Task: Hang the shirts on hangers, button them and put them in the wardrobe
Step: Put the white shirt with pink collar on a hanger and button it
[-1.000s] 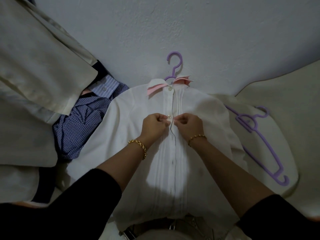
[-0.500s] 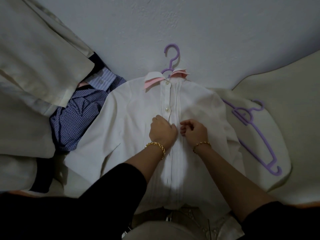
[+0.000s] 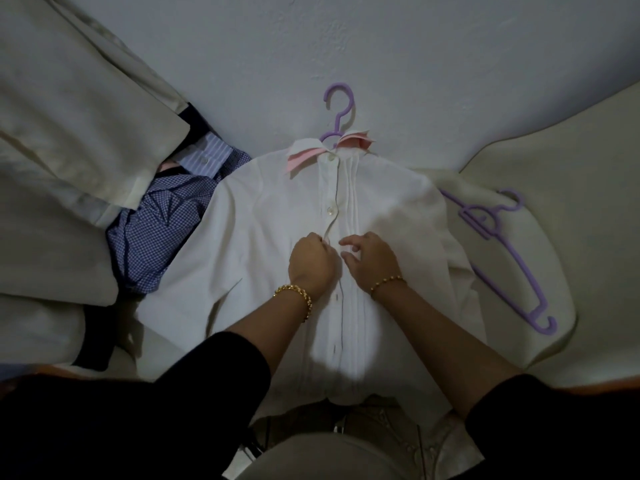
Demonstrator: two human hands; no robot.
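Note:
A white shirt [image 3: 270, 216] with pink collar lining lies flat on a purple hanger [image 3: 337, 112] whose hook points away from me. Its top three buttons are closed. My left hand [image 3: 311, 265] is curled and pinches the placket edge just below the third button. My right hand [image 3: 372, 258] sits beside it on the other side of the placket, fingers loosely curled above the cloth. A small gap shows between the two hands. Below them the placket lies partly open.
A blue checked shirt [image 3: 156, 237] is crumpled at the left, under cream cushions [image 3: 69, 133]. A spare purple hanger [image 3: 502, 251] lies on the cream surface at the right. The pale wall [image 3: 381, 46] stands behind.
Both hands have moved down the placket from the third button, which now lies closed. The right hand's fingers have loosened from the cloth.

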